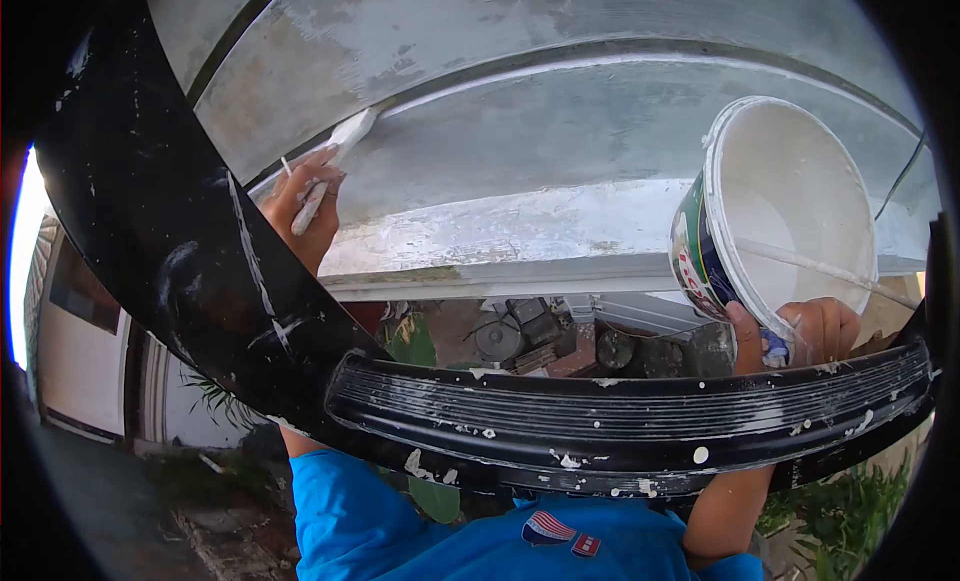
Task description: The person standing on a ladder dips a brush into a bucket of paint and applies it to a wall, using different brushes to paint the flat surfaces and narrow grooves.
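My left hand [308, 203] is closed around the handle of a paintbrush [350, 139], whose white-coated bristles touch the grey wall [520, 131] along a groove. At the right, my right hand [818, 331] grips the lower rim of a white bucket [715, 196] with a green and dark label. The bucket is tilted, its open mouth showing a white-coated inside. A thin pale stick [810, 263] lies across the opening and sticks out past the rim. White paint covers part of the ledge [490, 231] below the wall.
A black, paint-spattered ladder step [620, 421] crosses in front of my blue shirt, with a broad black rail [160, 181] at the left. Far below lie pots and rubble [560, 346]. Green plants [850, 511] grow at lower right. A thin cable [900, 176] hangs at right.
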`<state>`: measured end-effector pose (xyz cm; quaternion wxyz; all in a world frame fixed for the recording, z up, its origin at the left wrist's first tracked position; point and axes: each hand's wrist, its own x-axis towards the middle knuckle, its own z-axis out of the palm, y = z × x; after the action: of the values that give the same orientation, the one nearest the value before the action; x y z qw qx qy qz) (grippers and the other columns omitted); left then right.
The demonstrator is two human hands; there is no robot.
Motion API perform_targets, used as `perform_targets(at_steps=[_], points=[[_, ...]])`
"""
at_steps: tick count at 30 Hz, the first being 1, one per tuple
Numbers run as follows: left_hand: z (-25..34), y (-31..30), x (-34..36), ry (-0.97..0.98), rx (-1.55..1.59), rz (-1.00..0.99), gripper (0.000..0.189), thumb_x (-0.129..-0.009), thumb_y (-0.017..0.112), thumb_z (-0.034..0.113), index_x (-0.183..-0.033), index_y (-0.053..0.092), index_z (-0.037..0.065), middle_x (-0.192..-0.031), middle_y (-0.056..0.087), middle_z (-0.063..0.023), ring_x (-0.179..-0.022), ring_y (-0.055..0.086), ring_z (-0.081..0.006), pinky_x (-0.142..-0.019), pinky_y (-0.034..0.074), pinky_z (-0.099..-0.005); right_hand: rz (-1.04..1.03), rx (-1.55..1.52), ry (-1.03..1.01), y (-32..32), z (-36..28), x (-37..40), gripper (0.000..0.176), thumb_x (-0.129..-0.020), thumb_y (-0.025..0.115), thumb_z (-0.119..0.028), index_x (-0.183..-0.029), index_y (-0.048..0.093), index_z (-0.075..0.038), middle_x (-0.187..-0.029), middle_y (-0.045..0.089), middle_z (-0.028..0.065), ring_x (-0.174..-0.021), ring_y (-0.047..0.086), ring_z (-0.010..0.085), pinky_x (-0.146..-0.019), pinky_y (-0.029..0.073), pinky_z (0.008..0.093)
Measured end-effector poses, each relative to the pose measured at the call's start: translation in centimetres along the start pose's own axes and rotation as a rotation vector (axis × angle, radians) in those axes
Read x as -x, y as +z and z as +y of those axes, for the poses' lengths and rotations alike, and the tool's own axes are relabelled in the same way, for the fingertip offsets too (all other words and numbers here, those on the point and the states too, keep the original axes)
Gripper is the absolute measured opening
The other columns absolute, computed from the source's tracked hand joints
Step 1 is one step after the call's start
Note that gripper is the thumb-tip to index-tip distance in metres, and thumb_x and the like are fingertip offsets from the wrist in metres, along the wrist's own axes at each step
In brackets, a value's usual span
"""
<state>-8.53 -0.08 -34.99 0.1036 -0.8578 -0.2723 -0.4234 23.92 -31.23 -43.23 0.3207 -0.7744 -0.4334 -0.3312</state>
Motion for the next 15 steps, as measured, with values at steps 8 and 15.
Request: perform_targets(at_steps=[8,15], points=[[-12.5,-2.5,5.4,0.025,-0.273,0.203,0.013,-0.086,0.076,0.006,-0.097,0.069,0.005,-0.098,0.075,-0.016,-0.083,0.074,-0.0266,-0.072,0.055,-0.033,0.071,-0.028,-0.046,0.1,0.0,-0.1,0.039,-0.07,0.086,-0.041,-0.075,0.056,-0.017,-0.076,0.051,-0.002,-0.089,0.05,0.0201,-0.091,0.049,0.0375],[8.0,6.7,-0.7,0.281,-0.071,0.086,0.03,-0.066,0.07,-0.008,-0.093,0.069,0.005,-0.112,0.072,-0.0149,-0.107,0.068,-0.0362,-0.085,0.057,-0.0417,0.033,-0.059,0.032,0.6,0.3,0.5,0.046,-0.073,0.084,-0.042,-0.071,0.051,-0.01,-0.078,0.046,0.0066,-0.088,0.044,0.0262,-0.08,0.04,0.0431]])
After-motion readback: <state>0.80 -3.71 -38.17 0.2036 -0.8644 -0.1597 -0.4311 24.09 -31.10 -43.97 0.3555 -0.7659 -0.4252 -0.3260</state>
